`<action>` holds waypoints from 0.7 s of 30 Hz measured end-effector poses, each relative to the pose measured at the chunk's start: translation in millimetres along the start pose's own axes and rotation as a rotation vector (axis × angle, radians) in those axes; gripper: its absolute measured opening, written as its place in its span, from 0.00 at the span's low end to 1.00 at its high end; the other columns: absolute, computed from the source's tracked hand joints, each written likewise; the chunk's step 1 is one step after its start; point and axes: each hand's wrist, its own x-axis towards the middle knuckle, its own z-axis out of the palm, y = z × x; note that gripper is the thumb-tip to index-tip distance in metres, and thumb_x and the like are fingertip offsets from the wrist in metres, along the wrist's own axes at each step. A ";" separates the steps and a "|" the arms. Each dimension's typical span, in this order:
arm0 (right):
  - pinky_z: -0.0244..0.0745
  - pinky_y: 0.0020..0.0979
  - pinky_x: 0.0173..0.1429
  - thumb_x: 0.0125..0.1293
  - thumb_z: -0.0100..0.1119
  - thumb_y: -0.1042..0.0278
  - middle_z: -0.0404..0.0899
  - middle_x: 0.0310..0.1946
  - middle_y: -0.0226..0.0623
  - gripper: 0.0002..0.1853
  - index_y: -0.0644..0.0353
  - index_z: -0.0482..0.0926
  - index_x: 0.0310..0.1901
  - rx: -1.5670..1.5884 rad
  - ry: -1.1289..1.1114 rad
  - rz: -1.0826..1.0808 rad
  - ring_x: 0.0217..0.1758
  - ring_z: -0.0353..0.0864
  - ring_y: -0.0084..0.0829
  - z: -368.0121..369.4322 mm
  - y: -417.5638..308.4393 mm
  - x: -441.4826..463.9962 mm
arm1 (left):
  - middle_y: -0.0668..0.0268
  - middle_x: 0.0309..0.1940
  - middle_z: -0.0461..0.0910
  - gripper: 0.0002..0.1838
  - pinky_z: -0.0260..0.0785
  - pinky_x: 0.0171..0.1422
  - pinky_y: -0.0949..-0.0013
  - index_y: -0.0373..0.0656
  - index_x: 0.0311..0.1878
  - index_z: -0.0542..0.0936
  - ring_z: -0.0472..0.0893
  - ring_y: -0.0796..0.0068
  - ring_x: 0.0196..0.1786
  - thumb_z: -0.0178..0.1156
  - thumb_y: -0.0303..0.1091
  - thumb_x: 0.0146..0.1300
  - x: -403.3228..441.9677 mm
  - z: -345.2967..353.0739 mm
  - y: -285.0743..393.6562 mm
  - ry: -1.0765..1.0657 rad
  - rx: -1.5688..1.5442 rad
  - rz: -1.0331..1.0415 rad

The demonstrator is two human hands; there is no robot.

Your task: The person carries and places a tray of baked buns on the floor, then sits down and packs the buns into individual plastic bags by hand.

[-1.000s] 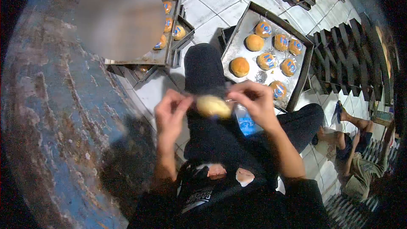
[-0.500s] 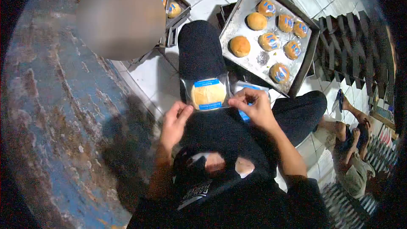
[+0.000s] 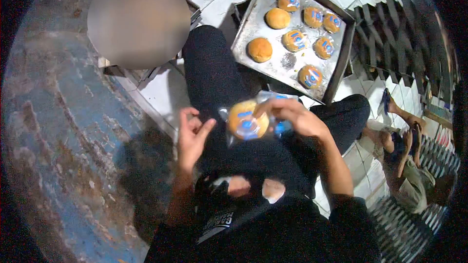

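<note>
A bun in a clear printed bag [image 3: 247,122] is over my lap, its rounded brown top and blue print facing me, slightly smeared by motion. My right hand [image 3: 297,119] has its fingers at the bag's right edge, gripping it. To the left, my left hand [image 3: 193,139] is apart from the bun, thumb and fingers spread with nothing between them. Partly under my right hand lie clear-and-blue plastic bags [image 3: 282,127] on my leg.
Ahead to the right stands a metal tray [image 3: 239,44] with two bare buns [image 3: 260,49] and several bagged ones [image 3: 310,76]. Dark slatted racks [image 3: 404,44] are on the right, near another person's legs [image 3: 407,117]. A worn blue surface [image 3: 73,141] fills the left side.
The bagged bun has turned over, from its pale, blue-labelled underside to its brown top. My left hand has let go and moved left; the right hand has shifted over the bun. The view has shifted slightly.
</note>
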 end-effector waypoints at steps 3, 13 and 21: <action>0.76 0.37 0.66 0.78 0.58 0.60 0.82 0.53 0.40 0.18 0.61 0.78 0.61 -0.306 0.553 -0.171 0.60 0.79 0.32 -28.1 20.8 -9.7 | 0.79 0.21 0.63 0.25 0.54 0.30 0.76 0.45 0.60 0.68 0.62 0.87 0.25 0.74 0.28 0.69 3.3 -1.8 -5.8 0.003 0.045 0.056; 0.82 0.48 0.53 0.75 0.58 0.62 0.86 0.44 0.46 0.17 0.42 0.80 0.63 -1.457 0.884 0.001 0.52 0.86 0.49 -50.0 52.0 -30.4 | 0.80 0.22 0.61 0.20 0.52 0.33 0.77 0.45 0.58 0.70 0.61 0.89 0.27 0.70 0.27 0.71 -5.4 5.5 27.7 0.012 0.272 0.214; 0.79 0.43 0.37 0.75 0.53 0.61 0.87 0.31 0.37 0.12 0.53 0.86 0.43 -1.718 0.273 0.017 0.35 0.89 0.39 -16.7 160.2 -29.9 | 0.78 0.26 0.66 0.15 0.55 0.33 0.79 0.41 0.57 0.72 0.63 0.90 0.28 0.66 0.24 0.73 0.7 65.8 65.4 -0.061 0.130 0.337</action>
